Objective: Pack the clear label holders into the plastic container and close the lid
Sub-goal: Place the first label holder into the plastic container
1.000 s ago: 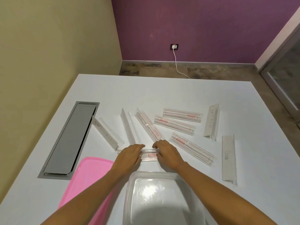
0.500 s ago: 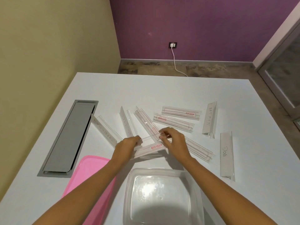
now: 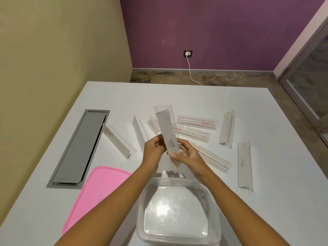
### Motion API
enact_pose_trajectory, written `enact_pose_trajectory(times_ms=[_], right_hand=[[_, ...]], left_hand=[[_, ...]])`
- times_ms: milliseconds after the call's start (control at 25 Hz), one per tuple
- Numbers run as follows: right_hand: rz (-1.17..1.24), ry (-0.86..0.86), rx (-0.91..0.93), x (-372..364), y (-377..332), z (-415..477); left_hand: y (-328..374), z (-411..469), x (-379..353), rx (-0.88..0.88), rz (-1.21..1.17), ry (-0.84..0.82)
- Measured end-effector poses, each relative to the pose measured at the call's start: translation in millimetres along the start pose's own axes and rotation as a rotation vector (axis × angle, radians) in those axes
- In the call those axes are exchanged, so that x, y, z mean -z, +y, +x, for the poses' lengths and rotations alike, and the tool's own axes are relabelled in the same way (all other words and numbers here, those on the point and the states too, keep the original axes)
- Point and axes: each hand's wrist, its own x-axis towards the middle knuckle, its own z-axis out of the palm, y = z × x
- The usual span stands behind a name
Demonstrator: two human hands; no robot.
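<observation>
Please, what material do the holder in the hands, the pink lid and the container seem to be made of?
Holder marked TIGER: seemingly clear, glossy rigid plastic around a white paper insert; the table shows through its top edge. Pink lid: opaque plastic, probably matte, with a moulded rim. Container: translucent, shiny plastic; glare and embossed marks show on its base.
</observation>
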Motion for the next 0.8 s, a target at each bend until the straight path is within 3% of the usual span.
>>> enact_pose_trajectory(times_ms=[120, 280, 520, 680, 800], right_hand=[[-0.04, -0.089, 0.037, 1, -9, -8], [-0.167, -0.133, 0.044, 6, -14, -25], [-0.627, -0.029, 0.048, 16, 0, -76], [-0.955, -0.031, 0.061, 13, 25, -103], [-1.243, -0.016, 0.065, 9, 49, -111]], left_hand=[[1, -14, -3, 0.012, -0.093, 0.054], [0, -32, 8, 0.029, -0.047, -0.024], [-26, -57, 63, 0.07, 0.435, 0.097], [-46, -80, 83, 0.364, 0.281, 0.031], [-59, -90, 80, 0.363, 0.303, 0.015]])
